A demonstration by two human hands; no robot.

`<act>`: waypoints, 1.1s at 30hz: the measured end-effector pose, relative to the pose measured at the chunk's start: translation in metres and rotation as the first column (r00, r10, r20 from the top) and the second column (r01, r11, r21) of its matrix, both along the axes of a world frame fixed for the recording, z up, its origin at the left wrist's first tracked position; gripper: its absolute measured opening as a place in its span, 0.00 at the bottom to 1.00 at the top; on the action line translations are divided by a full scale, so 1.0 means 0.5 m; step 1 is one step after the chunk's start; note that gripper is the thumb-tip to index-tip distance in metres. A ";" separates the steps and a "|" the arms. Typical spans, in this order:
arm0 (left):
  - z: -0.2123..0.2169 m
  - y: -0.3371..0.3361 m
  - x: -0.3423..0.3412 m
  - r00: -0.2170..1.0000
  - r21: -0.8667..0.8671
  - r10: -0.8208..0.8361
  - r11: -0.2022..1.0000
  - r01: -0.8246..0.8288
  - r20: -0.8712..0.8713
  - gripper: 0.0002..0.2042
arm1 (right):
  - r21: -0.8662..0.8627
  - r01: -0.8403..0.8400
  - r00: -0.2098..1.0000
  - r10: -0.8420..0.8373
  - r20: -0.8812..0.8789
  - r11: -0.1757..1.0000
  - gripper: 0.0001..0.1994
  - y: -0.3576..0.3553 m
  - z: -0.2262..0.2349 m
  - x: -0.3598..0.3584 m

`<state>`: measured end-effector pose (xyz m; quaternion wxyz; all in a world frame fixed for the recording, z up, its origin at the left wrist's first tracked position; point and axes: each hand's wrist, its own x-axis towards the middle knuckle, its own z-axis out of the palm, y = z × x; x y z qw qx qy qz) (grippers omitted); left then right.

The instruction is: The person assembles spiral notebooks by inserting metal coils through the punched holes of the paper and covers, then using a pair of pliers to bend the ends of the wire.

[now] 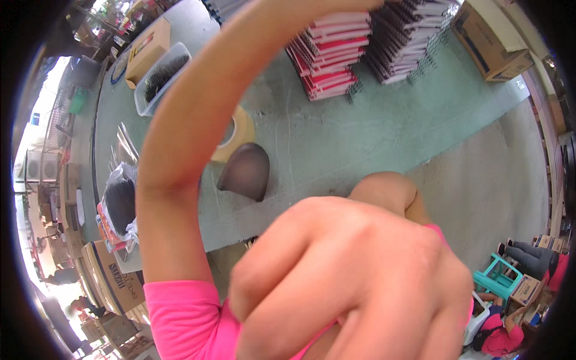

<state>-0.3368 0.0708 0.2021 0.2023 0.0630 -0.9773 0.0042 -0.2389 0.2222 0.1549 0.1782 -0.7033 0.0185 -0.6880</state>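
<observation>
My right hand (366,282) fills the lower middle, very close, with its back and knuckles showing. Its fingers are curled; the fingertips are hidden, so whatever they may hold cannot be seen. From a pink sleeve at the lower left, my left forearm (210,84) arches up across the table, and its hand lies beyond the top edge. Toward that end stand a stack of red and white wire-bound books (333,54) and a stack of white ones with black binding (402,42). Beside the left arm lie a dark rounded, domed object (246,173) and a roll of tape (243,133).
The table (336,138) is grey-green. Past my left arm are a clear plastic tub (144,99) of black pieces, an open carton (150,51) and a plastic bag (120,192) of black items. A cardboard box (489,42) stands far right. People sit near a turquoise stool (498,273).
</observation>
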 end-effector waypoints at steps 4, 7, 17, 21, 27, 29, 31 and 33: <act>0.001 -0.063 0.041 0.968 -0.124 0.011 0.991 -0.043 -0.249 0.19 | -0.064 -0.067 0.996 0.071 0.063 0.996 0.08 -0.040 -0.002 0.036; -0.033 -0.134 0.099 0.859 -0.044 0.010 0.998 -0.038 -0.511 0.18 | -0.087 -0.112 0.989 0.119 0.082 0.990 0.08 -0.072 -0.004 0.043; -0.411 -0.122 0.478 0.863 0.203 0.454 0.844 -0.496 0.222 0.26 | -0.188 -0.314 0.928 0.343 0.145 0.931 0.07 -0.153 -0.038 0.101; -0.447 -0.086 0.506 0.853 0.045 0.482 0.865 -0.500 0.202 0.27 | -0.221 -0.338 0.919 0.372 0.133 0.915 0.07 -0.180 -0.039 0.149; -0.474 -0.111 0.555 0.839 -0.036 0.497 0.864 -0.503 0.221 0.27 | -0.066 -0.021 0.997 0.016 -0.078 0.998 0.07 -0.177 0.006 0.029; -0.451 -0.099 0.621 0.646 -0.100 0.597 0.767 -0.634 0.476 0.28 | 0.087 0.077 0.997 -0.076 -0.020 0.993 0.06 -0.173 -0.047 -0.033; -0.380 -0.143 0.597 0.583 -0.103 0.597 0.742 -0.663 0.551 0.29 | 0.177 0.333 0.932 -0.351 0.086 0.926 0.10 -0.122 -0.055 -0.128; -0.326 -0.198 0.582 0.538 -0.018 0.616 0.668 -0.744 0.576 0.29 | 0.282 0.488 0.829 -0.540 0.148 0.826 0.19 -0.079 -0.094 -0.247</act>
